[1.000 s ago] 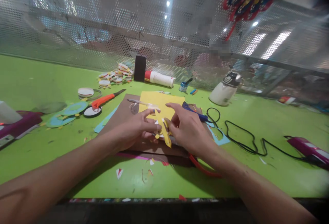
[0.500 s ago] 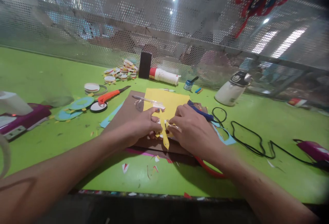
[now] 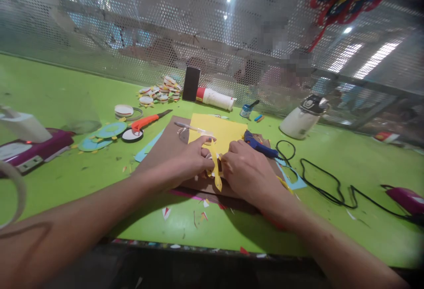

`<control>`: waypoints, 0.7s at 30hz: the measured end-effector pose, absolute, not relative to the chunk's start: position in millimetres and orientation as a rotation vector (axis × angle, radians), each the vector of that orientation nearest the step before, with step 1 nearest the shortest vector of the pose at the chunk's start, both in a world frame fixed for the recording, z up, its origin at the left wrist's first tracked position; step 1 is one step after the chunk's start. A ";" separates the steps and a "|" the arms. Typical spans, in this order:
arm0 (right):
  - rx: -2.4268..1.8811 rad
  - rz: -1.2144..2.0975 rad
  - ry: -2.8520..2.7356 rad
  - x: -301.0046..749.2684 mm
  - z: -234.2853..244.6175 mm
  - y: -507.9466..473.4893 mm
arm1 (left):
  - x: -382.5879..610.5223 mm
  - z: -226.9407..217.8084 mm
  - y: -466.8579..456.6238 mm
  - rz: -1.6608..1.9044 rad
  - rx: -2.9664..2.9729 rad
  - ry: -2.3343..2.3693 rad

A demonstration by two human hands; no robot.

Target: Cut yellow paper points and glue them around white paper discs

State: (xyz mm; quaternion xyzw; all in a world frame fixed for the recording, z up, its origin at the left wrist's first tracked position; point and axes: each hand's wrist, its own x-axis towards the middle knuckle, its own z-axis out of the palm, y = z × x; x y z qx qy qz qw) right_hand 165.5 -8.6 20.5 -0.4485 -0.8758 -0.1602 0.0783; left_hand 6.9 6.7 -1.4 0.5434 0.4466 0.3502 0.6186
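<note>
Between my two hands is a small paper craft with a long yellow paper strip [image 3: 217, 177] on top, its leaf-shaped end pointing toward me. My left hand [image 3: 192, 158] pinches its left side, thumb and fingers curled around the edge. On the right side my right hand [image 3: 247, 169] is closed, its bunched fingertips against the craft; most of them are hidden behind the knuckles. Under both hands lies a brown cardboard sheet [image 3: 162, 147], with a yellow paper sheet [image 3: 220, 125] and a pen [image 3: 188, 127] on it. A blue glue gun [image 3: 261, 147] rests beside my right hand.
Orange-handled scissors [image 3: 145, 122], light-blue paper rings [image 3: 96, 141] and a purple power strip [image 3: 43, 152] are at left. Behind stand a pile of small paper crafts [image 3: 162, 92], a dark phone [image 3: 191, 84] and a white jug [image 3: 303, 116]. A black cord [image 3: 321, 183] winds across the right.
My right hand's fingers have drawn closer together at the craft's right side. The left hand keeps its hold. The whole view has shifted slightly.
</note>
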 end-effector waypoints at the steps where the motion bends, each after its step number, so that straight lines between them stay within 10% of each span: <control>1: -1.365 -0.460 -2.613 165.5 21.8 -9.0 | 6.9 -0.1 6.5 0.804 1.249 1.051; 13: -1.448 0.729 -2.265 187.0 37.1 10.3 | 5.7 6.1 5.7 0.792 1.308 1.102; 21: -1.510 0.587 -2.412 187.8 34.1 13.0 | 7.0 6.0 4.5 0.735 1.365 1.098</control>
